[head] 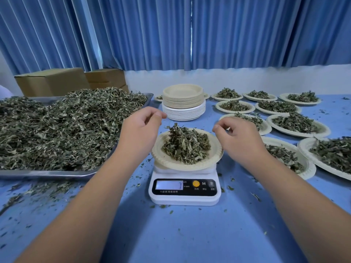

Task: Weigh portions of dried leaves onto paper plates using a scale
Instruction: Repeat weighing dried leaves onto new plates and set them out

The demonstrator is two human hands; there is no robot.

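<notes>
A white digital scale stands on the blue table, its lit display too blurred to read. On it sits a paper plate heaped with dried leaves. My left hand hovers just left of the plate, fingers loosely curled, holding nothing that I can see. My right hand hovers at the plate's right rim, fingers also loosely curled and empty. A metal tray on the left carries a big pile of dried leaves.
A stack of empty paper plates stands behind the scale. Several filled plates cover the table's right side. Cardboard boxes sit at the back left under blue curtains. Leaf crumbs litter the table.
</notes>
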